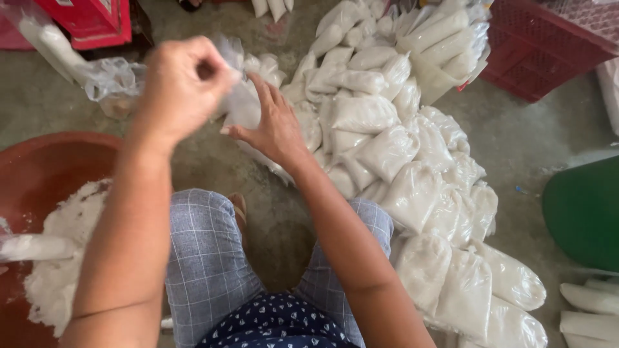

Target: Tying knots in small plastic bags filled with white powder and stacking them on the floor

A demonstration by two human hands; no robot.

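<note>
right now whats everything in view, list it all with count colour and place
filled plastic bags: too many to count, clear with white powder, heaped on the floor centre to right
bag in hand: one, clear with white powder, gripped by both hands
basin: one, reddish brown, lower left, holds loose white powder
crates: red, one top right, another top left
green container: one, right edge
floor: grey concrete
legs: grey checked trousers, bottom centre
left hand: closed at the bag's top
right hand: fingers spread against the bag
</note>
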